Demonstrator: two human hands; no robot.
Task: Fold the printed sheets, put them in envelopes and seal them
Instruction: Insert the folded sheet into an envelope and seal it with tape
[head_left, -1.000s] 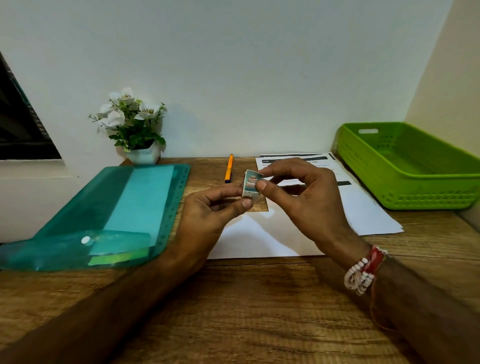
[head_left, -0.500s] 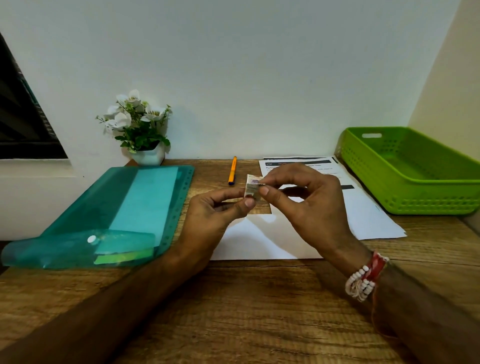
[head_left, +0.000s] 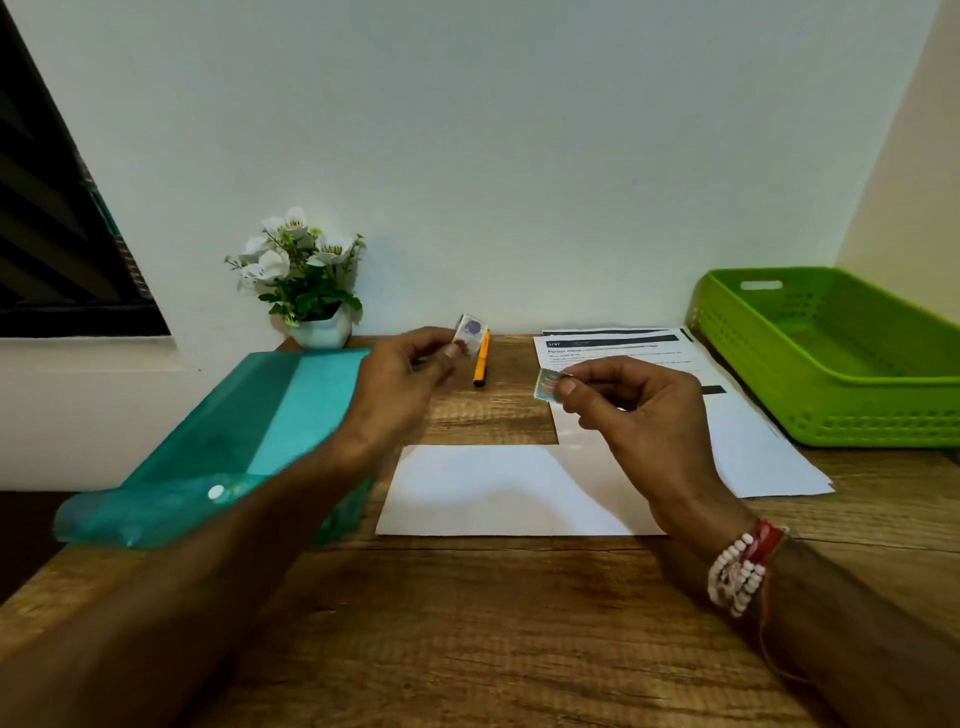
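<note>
A white envelope (head_left: 498, 491) lies flat on the wooden desk in front of me. Behind it to the right sits a stack of printed sheets (head_left: 748, 447). My left hand (head_left: 400, 384) pinches a small stamp with a purple picture (head_left: 470, 332) above the desk, near the pen. My right hand (head_left: 639, 410) pinches a second stamp with a greenish picture (head_left: 545, 385) above the envelope's far right corner. Both stamps are held in the air, well apart from each other.
An orange pen (head_left: 481, 359) lies behind the envelope. A teal plastic folder (head_left: 218, 447) covers the desk's left side. A green basket (head_left: 841, 364) stands at the right, a small potted plant with white flowers (head_left: 306, 280) against the wall.
The hands held the stamps together at the middle; now they have pulled apart, the left hand carrying one stamp left and back, the right hand keeping the other.
</note>
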